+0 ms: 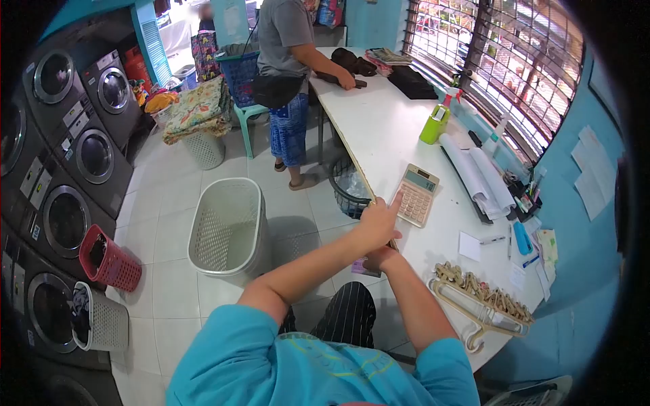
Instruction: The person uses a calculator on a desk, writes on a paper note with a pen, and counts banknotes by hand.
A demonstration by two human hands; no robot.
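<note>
My left hand (380, 223) reaches over the near table edge, its index finger stretched out at the keys of a beige calculator (415, 196). The other fingers are partly curled, with nothing visible in them. Just below it, at the table edge, is my right hand (383, 257), partly covered by the left. A flat purple item (365, 268) sticks out from the right hand's fingers. Beyond the calculator lie rolled white papers (477, 177); a small white paper (469, 246) and a pen (492, 239) lie to its right.
Clothespins (484, 291) and beige hangers (467, 308) lie at the table's near end. A green spray bottle (435, 123) stands by the window. Another person (284, 61) handles dark cloth at the far end. A white basket (227, 230) stands on the floor, with washing machines (68, 210) at left.
</note>
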